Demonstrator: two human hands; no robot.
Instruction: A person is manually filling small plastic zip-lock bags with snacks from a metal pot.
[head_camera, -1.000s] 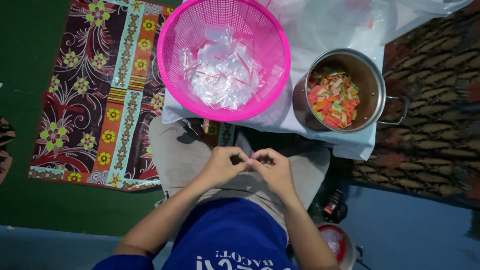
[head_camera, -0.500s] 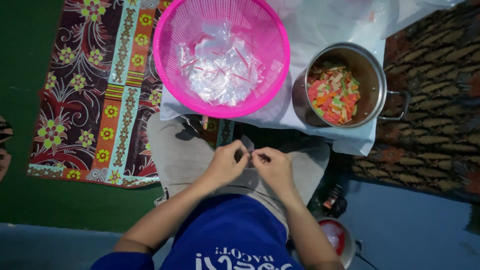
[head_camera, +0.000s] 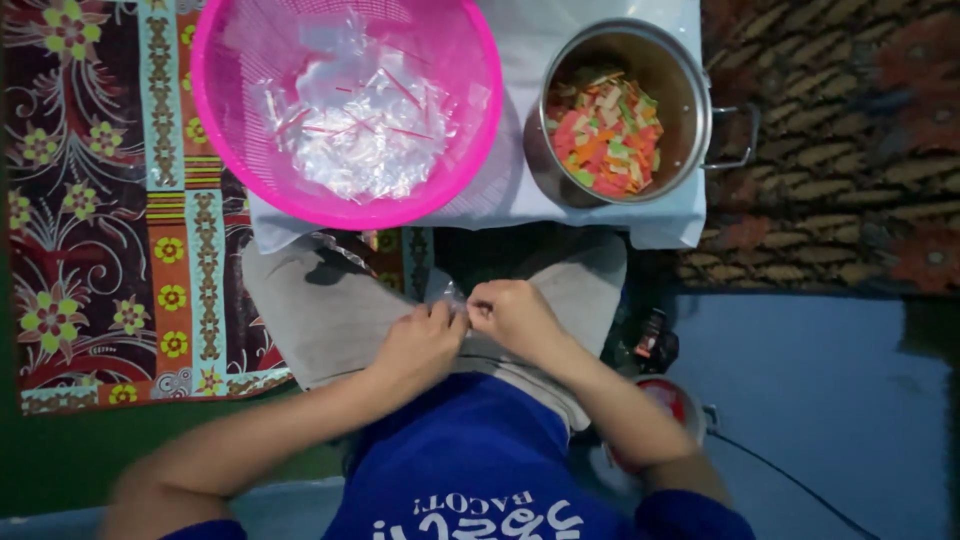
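Note:
My left hand (head_camera: 423, 345) and my right hand (head_camera: 512, 317) meet over my lap, fingertips pinched together on a small clear plastic bag (head_camera: 452, 297) that sticks up between them. Beyond my knees a pink plastic basket (head_camera: 225, 150) holds several clear bags with red strips. To its right a steel pot (head_camera: 690, 95) is partly filled with small red, orange, green and cream snack pieces. Both stand on a white plastic sheet (head_camera: 505, 190).
A floral patterned mat (head_camera: 120, 250) lies at the left, a brown patterned rug (head_camera: 850, 150) at the right. By my right side sit a small dark object (head_camera: 648, 340) and a red-rimmed container (head_camera: 670, 400) on the blue floor, with a thin cable nearby.
The view has shifted, so basket and pot now sit further left and higher. My hands stay together and the small clear bag now shows between the fingertips.

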